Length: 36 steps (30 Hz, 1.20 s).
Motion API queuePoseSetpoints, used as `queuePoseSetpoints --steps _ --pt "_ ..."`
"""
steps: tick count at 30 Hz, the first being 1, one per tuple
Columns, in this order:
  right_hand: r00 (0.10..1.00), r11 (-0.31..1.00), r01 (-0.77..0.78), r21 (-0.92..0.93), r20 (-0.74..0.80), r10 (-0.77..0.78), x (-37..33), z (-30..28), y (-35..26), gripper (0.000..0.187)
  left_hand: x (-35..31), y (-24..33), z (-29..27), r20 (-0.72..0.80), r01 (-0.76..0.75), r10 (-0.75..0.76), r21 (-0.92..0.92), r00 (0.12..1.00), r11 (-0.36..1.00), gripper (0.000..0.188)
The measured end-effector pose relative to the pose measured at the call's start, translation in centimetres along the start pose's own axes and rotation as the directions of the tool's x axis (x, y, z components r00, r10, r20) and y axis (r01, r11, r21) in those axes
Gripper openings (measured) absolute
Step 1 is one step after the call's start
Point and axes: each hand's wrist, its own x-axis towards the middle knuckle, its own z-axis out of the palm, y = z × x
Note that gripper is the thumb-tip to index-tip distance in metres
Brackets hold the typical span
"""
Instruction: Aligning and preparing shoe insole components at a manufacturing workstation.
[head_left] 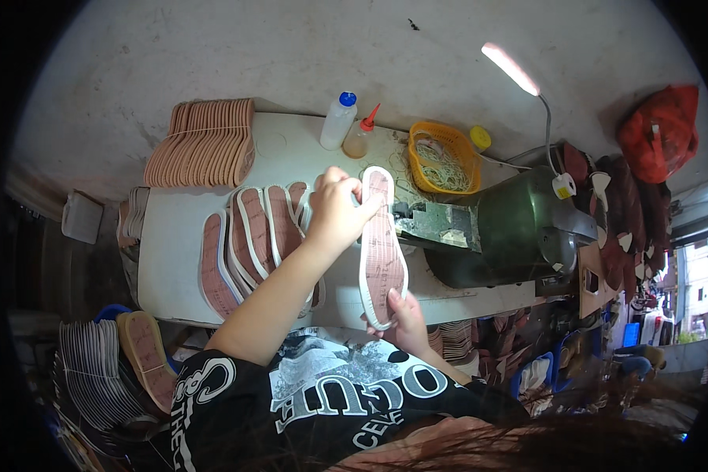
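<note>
A shoe sole (382,256) with a pinkish-brown face and a white rim is held upright in front of me, long side up and down. My right hand (405,318) grips its lower end, thumb on the face and fingers behind. At the upper part my left hand (337,208) is closed, with the thumb pressed on the sole's left edge and the other fingers curled. Directly to the right sits a green sewing-type machine (488,236) with a narrow arm. Left of my forearm, several similar soles (252,228) lie overlapping on the white table (169,267).
A string-tied bundle of tan soles (204,141) stands at the back left. Behind are a white bottle (337,122), a red-tipped bottle (359,138) and a yellow basket (472,175) of cord. A lit lamp (511,69) rises at right. More bundled soles (90,366) are lower left.
</note>
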Motion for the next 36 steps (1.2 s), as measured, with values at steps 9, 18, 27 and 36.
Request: queuePoseSetpoints --steps 9,18,27,36 --pt "0.997 0.997 0.066 0.035 0.047 -0.068 4.7 1.6 -2.1 0.035 4.3 -3.0 -1.5 0.220 0.269 -0.228 -0.179 0.948 0.946 0.032" --pt "0.730 0.886 -0.346 0.310 0.681 0.047 3.1 2.1 4.4 0.036 -5.0 4.4 -7.6 -0.062 -0.118 0.101 -0.440 0.993 0.890 0.080" --pt "0.670 0.913 -0.363 0.188 0.733 0.116 3.0 4.4 3.8 0.037 -7.1 3.9 -11.5 -0.223 -0.286 0.223 -0.309 0.949 0.907 0.089" --pt "0.917 0.990 0.082 -0.112 0.397 -0.031 4.7 7.2 0.0 0.047 -10.5 -7.0 -19.9 -0.226 0.325 -0.299 0.090 0.927 0.941 0.061"
